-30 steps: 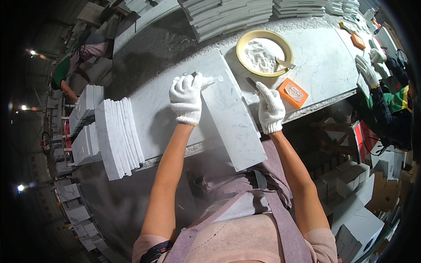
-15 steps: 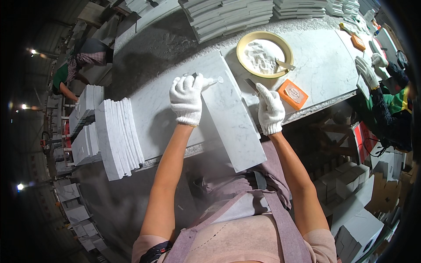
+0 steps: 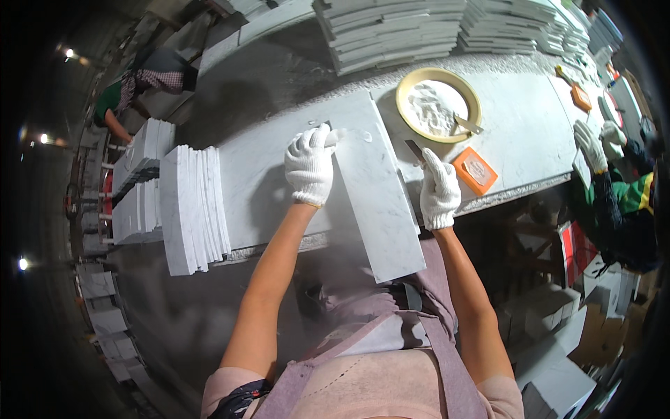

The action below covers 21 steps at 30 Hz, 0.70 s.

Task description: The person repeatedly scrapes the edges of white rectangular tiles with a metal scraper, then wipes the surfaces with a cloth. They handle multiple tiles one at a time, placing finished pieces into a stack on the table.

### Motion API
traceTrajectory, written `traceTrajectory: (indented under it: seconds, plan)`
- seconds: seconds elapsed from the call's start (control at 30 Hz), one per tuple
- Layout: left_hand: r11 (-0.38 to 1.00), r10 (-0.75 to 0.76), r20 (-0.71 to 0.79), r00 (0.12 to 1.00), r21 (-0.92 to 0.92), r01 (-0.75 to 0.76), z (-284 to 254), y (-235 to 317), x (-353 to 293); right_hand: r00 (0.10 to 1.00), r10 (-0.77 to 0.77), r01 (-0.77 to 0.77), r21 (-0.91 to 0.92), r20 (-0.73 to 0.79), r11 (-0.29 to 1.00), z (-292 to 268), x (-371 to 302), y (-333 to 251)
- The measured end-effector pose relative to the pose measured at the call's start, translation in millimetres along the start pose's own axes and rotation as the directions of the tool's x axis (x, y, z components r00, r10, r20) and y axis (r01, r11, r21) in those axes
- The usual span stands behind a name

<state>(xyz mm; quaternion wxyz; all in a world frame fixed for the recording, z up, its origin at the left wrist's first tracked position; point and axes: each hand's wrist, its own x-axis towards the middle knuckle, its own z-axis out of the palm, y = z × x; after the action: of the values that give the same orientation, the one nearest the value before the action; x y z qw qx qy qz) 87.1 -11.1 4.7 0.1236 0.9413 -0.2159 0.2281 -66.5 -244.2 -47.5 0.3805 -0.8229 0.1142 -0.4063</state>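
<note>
A long white marble tile (image 3: 382,216) lies on the stone-topped bench, its near end sticking out past the bench edge toward me. My white-gloved left hand (image 3: 309,171) is closed at the tile's far left edge, thumb over the top; its fingertips are partly hidden. A small wet-looking smear marks the tile's far end. To the right of the tile, my gloved right hand (image 3: 440,192) grips a putty knife (image 3: 414,149), its dark narrow blade pointing away and left. The knife is held apart from the tile, its handle hidden in the glove.
Beyond my right hand stand a yellow bowl (image 3: 476,98) of white powder with a scraper and an orange box (image 3: 475,171). Tile stacks rise at the back (image 3: 394,35) and left (image 3: 192,209). Co-workers are at left (image 3: 143,84) and right (image 3: 614,164).
The view has shifted, so the bench things sit lower and farther right in it. My left thumb now lies closer to the tile's edge; the right hand still holds the putty knife.
</note>
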Motion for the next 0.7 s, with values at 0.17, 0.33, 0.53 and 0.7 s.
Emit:
traceTrajectory:
  seconds: [0.17, 0.33, 0.53, 0.7]
  plan:
    - [0.923, -0.288, -0.07, 0.955, -0.285, 0.257, -2.8, -27.7, -0.4, 0.997, 0.069, -0.07, 0.033, 0.037, 0.997, -3.7, 2.9, -6.8]
    - [0.549, -0.599, 0.165, 0.784, -0.628, 0.551, 2.2, -77.8, 8.0, 0.709, 0.639, -0.696, 0.443, 0.3, 0.565, -26.1, 5.5, -25.1]
    - [0.697, -0.636, 0.165, 0.754, -0.295, 0.653, 17.1, -99.9, -4.4, 0.609, 0.641, -0.78, 0.497, 0.467, 0.38, -82.4, -8.6, -53.1]
    - [0.639, -0.614, 0.175, 0.769, -0.462, 0.615, 16.7, -93.4, -9.4, 0.554, 0.618, -0.832, 0.337, 0.558, 0.442, -111.8, -18.3, -49.3]
